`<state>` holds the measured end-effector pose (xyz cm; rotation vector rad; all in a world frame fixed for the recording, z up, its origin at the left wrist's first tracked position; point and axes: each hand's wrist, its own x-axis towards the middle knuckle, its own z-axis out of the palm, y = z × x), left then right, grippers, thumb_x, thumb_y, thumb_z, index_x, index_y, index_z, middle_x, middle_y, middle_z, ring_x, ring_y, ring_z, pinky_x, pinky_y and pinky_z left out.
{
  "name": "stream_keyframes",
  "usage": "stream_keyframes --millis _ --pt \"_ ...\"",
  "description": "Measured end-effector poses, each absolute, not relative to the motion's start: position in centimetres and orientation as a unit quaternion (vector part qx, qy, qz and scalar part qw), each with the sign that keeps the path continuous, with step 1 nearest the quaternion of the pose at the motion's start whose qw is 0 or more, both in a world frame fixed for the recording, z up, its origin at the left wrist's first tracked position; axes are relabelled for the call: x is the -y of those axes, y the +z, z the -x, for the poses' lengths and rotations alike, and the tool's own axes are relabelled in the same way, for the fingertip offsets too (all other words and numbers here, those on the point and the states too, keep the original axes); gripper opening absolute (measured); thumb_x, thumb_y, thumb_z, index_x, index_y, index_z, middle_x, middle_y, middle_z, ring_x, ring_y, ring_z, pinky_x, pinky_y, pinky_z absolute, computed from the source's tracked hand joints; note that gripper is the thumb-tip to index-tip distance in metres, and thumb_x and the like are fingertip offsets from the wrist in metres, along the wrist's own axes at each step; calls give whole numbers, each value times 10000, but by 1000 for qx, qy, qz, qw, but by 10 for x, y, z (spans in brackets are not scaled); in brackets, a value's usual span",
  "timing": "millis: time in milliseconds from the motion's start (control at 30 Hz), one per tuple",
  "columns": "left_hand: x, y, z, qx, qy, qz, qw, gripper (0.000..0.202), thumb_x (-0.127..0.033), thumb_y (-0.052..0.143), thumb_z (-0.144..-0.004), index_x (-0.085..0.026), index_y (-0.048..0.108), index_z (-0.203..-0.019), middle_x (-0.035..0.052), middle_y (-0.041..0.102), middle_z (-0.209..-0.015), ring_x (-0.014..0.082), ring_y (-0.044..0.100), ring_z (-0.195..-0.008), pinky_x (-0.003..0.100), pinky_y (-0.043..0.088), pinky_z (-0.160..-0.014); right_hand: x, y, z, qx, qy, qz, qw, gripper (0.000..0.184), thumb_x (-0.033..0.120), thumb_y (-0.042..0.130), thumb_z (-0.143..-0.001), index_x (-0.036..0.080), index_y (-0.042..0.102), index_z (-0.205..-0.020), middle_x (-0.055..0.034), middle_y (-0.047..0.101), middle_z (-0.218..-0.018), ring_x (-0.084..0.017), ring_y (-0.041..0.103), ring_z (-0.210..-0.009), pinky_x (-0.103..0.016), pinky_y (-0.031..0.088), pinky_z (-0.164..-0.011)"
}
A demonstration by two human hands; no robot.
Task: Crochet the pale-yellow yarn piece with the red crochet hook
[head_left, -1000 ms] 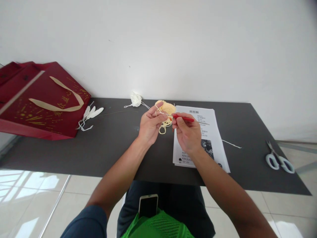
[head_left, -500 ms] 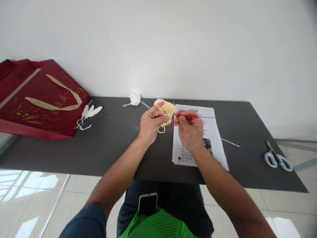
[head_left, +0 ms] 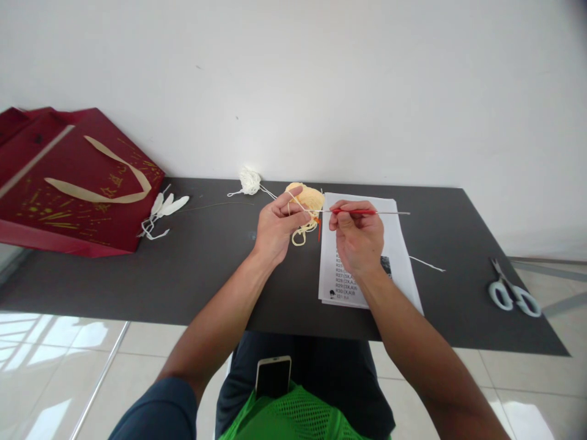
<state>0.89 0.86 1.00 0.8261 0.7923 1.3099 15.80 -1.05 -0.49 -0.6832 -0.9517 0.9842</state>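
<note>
My left hand [head_left: 276,227] is closed on a pale yellow crocheted piece [head_left: 309,205], with yellow yarn looped over its fingers and hanging below. My right hand [head_left: 358,235] pinches a crochet hook [head_left: 367,212] with a red grip and a thin metal shaft. The hook lies level, its tip pointing left into the yellow piece. Both hands are held just above the dark table [head_left: 220,263], over the left edge of a printed sheet [head_left: 393,244].
A small white yarn bundle [head_left: 250,181] lies at the table's back edge. White feather-like pieces [head_left: 166,209] lie beside a red gift bag [head_left: 73,183] on the left. Scissors [head_left: 511,293] rest at the far right. A phone [head_left: 274,376] sits in my lap.
My right hand has drawn the hook to the right, away from the yellow piece, and levelled it. The left hand has stayed in place with the yarn.
</note>
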Motion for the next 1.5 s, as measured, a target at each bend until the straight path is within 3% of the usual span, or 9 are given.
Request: stream_keyframes --millis 267,433,833,1000,1200,1267,1367,1500 --pt "-10 9 -7 -358 581 -384 622 558 -75 791 -608 -146 721 -1156 -38 684 -657 56 539 -517 201 373 -524 12 -5 -163 476 409 323 708 140 279 779 -842 262 646 -881 14 729 -908 -96 618 -631 -278 505 -586" --pt "-11 6 -6 -344 574 -407 622 499 -60 735 -609 -155 733 -1098 -30 675 -649 74 559 -518 207 374 -516 11 -6 -165 480 420 329 697 209 357 798 -827 265 617 -878 19 717 -879 -96 597 -611 -274 499 -566" --pt "-14 13 3 -309 503 -414 693 421 -65 707 -573 -148 771 -980 -2 653 -628 65 445 -470 229 209 -455 10 -2 -168 467 463 316 684 298 435 825 -790 260 595 -862 26 708 -834 -87 565 -562 -259 469 -524" --pt "-15 13 5 -282 482 -413 720 393 -75 691 -573 -145 773 -951 -10 617 -593 58 394 -447 239 222 -456 10 0 -168 460 482 312 678 330 459 840 -766 262 590 -851 32 706 -822 -84 559 -546 -257 462 -510" --pt "-15 12 5 -268 493 -403 723 246 -77 702 -577 -131 757 -810 7 622 -584 59 407 -436 234 217 -448 9 0 -169 395 567 300 657 322 365 883 -731 254 602 -845 47 705 -816 -64 559 -554 -227 474 -508" --pt "-14 10 4 -272 505 -412 708 179 -94 736 -600 -134 749 -774 10 634 -597 59 432 -450 222 241 -452 9 -1 -167 351 608 294 648 305 322 893 -719 247 625 -844 49 716 -822 -61 590 -590 -205 498 -519" --pt "-13 7 1 -298 544 -428 658 152 -147 816 -637 -154 753 -774 17 687 -670 89 562 -543 220 397 -531 11 -3 -161 291 641 308 640 260 304 888 -724 233 665 -836 48 731 -833 -58 634 -639 -184 559 -561" --pt "-11 2 -4 -325 567 -452 607 289 -176 827 -697 -185 776 -980 25 747 -813 136 684 -722 269 529 -711 14 -7 -148 265 629 340 647 233 320 871 -747 222 708 -883 30 760 -863 -77 691 -697 -211 644 -690"
